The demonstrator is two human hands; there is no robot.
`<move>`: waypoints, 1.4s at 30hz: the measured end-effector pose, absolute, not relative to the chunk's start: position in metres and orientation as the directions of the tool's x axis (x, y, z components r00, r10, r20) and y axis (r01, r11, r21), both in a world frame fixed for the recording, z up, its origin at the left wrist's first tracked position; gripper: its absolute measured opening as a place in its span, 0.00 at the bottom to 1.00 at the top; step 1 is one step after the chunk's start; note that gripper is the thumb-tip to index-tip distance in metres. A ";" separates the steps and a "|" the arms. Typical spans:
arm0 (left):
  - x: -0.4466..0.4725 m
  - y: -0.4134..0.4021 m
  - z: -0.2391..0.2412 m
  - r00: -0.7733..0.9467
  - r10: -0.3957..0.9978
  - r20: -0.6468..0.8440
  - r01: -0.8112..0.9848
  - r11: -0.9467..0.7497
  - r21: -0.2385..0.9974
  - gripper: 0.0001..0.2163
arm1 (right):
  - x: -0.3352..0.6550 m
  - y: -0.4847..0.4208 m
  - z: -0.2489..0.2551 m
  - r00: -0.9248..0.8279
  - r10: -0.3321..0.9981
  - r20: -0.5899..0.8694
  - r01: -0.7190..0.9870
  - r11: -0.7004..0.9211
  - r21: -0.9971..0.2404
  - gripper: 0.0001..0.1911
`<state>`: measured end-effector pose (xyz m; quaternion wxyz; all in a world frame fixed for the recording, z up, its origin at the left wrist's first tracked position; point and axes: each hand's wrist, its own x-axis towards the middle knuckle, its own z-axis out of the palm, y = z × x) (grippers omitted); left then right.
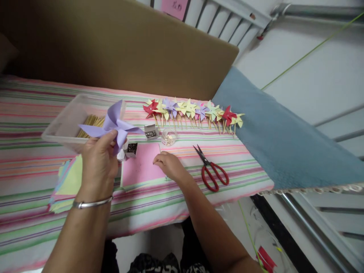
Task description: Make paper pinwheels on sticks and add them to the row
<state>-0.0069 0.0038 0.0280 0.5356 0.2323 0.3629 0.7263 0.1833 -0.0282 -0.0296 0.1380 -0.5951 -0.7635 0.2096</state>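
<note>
A purple paper pinwheel (pixel 114 120) is gripped at its centre by my left hand (pixel 99 161), thumb on top, above the table's left side. My right hand (pixel 170 166) hovers at the right edge of a pink paper sheet (pixel 143 167), its thumb and fingertips pinched together. Whatever is between those fingertips is too small to make out. Dark specks lie on the sheet. At its upper left stands a small box of dark pins or tacks (pixel 132 148). Behind it are an opened box of silvery small pieces (pixel 151 132) and a round clear container (pixel 168 137) with pale bits.
Red-handled scissors (pixel 212 170) lie right of my right hand. Finished pinwheels on sticks (pixel 189 110) line the back. A plastic tub (pixel 61 127) holds thin sticks (pixel 92 125); coloured paper squares (pixel 69 180) are stacked at left. A brown board (pixel 122 45) stands behind the striped cloth (pixel 159 197).
</note>
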 end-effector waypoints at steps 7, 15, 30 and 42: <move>0.003 0.001 0.024 -0.270 0.960 -0.073 -0.584 -0.102 0.805 0.06 | 0.182 -0.035 -0.031 -0.236 0.972 -0.014 0.879 0.207 -0.430 0.14; 0.002 0.000 0.025 -0.255 0.963 -0.088 -0.595 -0.084 0.799 0.05 | 0.160 -0.035 -0.034 -0.014 0.998 0.057 0.931 0.034 -0.363 0.17; 0.002 -0.001 0.027 -0.272 0.958 -0.088 -0.607 -0.100 0.788 0.05 | 0.167 -0.042 -0.041 -0.212 0.951 0.226 0.793 0.303 -0.529 0.08; 0.003 -0.001 0.030 -0.266 0.956 -0.122 -0.597 -0.064 0.799 0.07 | 0.156 -0.033 -0.054 -0.212 0.949 0.235 0.885 0.288 -0.365 0.09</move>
